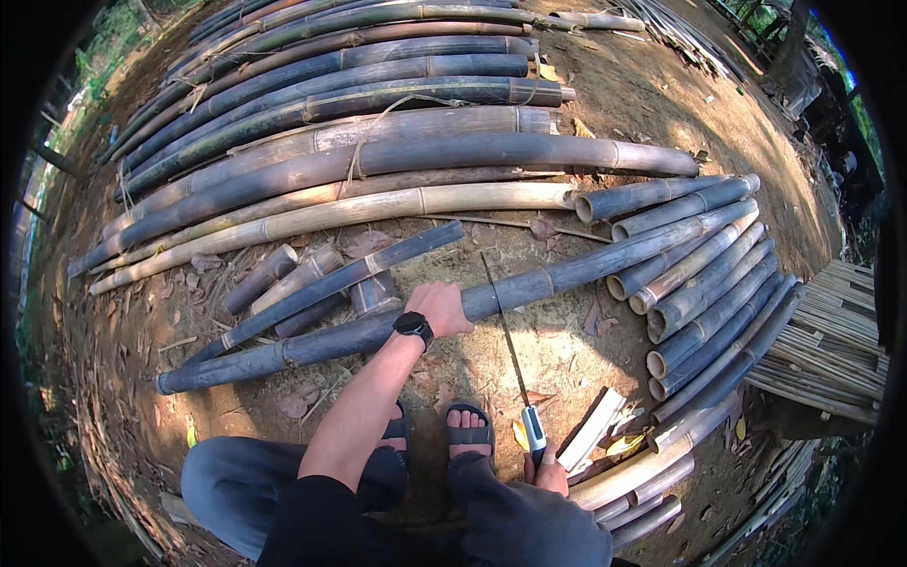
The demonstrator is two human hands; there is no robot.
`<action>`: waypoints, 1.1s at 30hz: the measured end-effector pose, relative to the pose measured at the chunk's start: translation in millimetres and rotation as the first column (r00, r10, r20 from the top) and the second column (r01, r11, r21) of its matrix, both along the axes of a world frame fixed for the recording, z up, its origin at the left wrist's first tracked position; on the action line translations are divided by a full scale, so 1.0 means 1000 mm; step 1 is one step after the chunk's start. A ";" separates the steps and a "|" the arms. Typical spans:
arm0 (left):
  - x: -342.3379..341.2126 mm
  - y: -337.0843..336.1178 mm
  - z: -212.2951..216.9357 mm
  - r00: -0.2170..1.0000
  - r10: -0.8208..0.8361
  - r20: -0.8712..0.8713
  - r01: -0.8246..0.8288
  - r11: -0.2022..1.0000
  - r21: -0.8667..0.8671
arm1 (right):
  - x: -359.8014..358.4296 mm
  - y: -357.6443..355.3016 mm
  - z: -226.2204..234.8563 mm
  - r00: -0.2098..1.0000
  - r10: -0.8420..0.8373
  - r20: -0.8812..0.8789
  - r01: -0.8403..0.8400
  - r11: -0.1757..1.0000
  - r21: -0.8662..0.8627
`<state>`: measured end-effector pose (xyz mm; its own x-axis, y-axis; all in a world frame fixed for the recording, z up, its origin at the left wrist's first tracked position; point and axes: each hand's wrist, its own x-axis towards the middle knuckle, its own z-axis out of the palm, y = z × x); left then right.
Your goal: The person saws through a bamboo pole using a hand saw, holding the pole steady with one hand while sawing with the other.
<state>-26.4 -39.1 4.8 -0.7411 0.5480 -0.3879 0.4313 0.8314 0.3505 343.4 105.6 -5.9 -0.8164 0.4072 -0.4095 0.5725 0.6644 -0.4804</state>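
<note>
A long dark bamboo pole runs across in front of me, its left end low and its right end up on a row of cut pieces. My left hand, with a black watch at the wrist, is wrapped over the pole's top. Just right of it a hand saw crosses the pole, its thin dark blade reaching past the far side. Whether the teeth have cut in is too small to tell. Near my right knee, my right hand grips the saw's pale blue and black handle.
Several cut bamboo pieces lie side by side at the right. Short offcuts and a narrower pole lie left of my hand. Long bamboo poles cover the ground beyond. A split bamboo piece rests near my right hand.
</note>
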 end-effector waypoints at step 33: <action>0.018 -0.005 -0.003 0.998 0.051 -0.043 -0.052 0.999 -0.012 | -0.009 0.015 0.011 0.997 0.077 0.014 -0.076 0.995 -0.059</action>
